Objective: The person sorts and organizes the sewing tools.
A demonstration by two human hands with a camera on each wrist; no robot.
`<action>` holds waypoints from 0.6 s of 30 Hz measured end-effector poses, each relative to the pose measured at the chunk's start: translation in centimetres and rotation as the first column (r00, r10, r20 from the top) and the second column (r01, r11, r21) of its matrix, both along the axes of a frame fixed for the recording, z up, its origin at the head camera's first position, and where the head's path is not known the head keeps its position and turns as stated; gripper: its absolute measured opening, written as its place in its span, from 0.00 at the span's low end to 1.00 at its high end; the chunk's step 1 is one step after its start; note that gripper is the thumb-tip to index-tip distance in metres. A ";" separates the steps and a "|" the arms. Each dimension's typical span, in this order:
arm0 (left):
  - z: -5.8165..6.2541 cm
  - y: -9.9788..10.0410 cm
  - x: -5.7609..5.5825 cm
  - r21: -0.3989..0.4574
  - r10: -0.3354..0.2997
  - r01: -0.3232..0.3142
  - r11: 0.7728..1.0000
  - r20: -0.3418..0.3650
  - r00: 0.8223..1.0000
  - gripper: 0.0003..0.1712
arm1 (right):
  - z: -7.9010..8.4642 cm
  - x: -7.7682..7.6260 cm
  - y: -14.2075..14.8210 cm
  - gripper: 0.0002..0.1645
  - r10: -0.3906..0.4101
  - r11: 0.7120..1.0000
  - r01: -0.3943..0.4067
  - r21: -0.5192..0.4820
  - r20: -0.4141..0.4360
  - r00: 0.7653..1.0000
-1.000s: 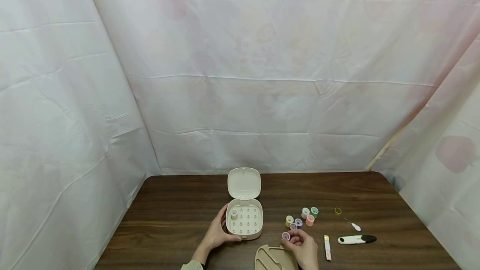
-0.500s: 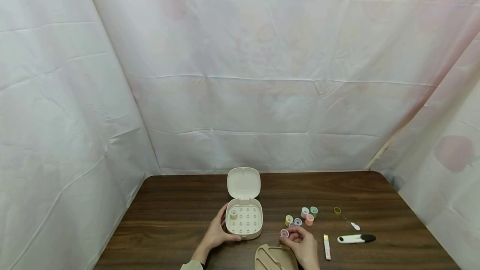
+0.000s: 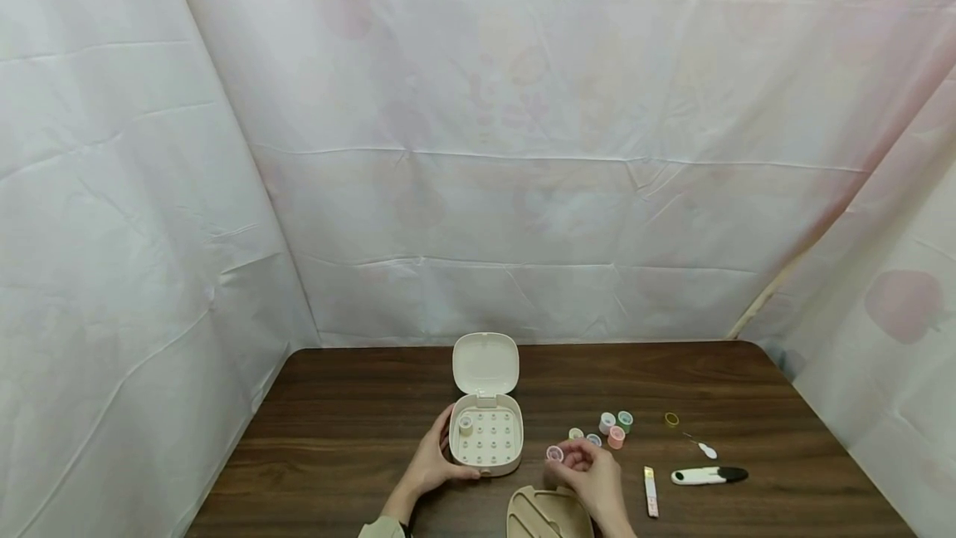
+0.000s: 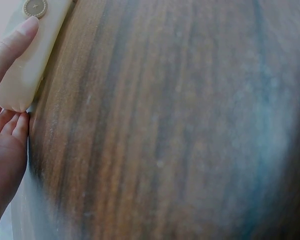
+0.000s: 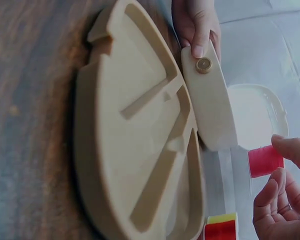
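Note:
In the head view my left hand (image 3: 431,463) holds an open cream sewing box (image 3: 520,442) by its left side, thumb at the front by the round button (image 4: 35,7). Several pegs stand inside the box, and one pale thread spool (image 3: 466,425) sits at its back left. My right hand (image 3: 593,480) pinches another thread spool (image 3: 554,454) between thumb and fingers, to the right of the box. That spool looks pinkish red in the right wrist view, where it is apart from the box. More spools (image 3: 607,423) stand beyond my right hand, some partly hidden by it.
A beige divided tray (image 3: 563,509) lies at the front, below my right hand. To the right are a small white strip with a gold end (image 3: 651,491), a white-and-black tool (image 3: 708,476), a needle threader (image 3: 706,451) and a yellow ring (image 3: 671,419).
My right hand has lifted the spool away from the others and moved it left and farther back, toward the box. The left hand and the box have stayed in place.

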State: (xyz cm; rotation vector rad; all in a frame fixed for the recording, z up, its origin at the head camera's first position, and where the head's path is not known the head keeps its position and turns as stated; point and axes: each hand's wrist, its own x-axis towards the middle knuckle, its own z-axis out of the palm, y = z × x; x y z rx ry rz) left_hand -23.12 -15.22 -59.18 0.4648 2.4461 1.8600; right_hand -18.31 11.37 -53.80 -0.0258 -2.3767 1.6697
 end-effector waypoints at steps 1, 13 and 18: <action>0.0 0.0 0.0 -0.004 0.000 0.000 1.000 0.001 1.000 0.66 | 0.1 -0.1 -0.1 0.13 0.006 1.000 -0.006 -0.006 -0.008 1.000; 0.0 0.0 0.0 -0.001 -0.002 0.002 1.000 0.005 1.000 0.66 | 0.3 -1.5 -1.6 0.12 0.141 0.987 -0.158 -0.038 -0.285 0.948; 0.0 0.0 0.0 0.008 -0.006 0.006 1.000 -0.002 1.000 0.65 | 0.8 -2.1 -2.3 0.12 0.153 0.987 -0.160 -0.026 -0.184 0.971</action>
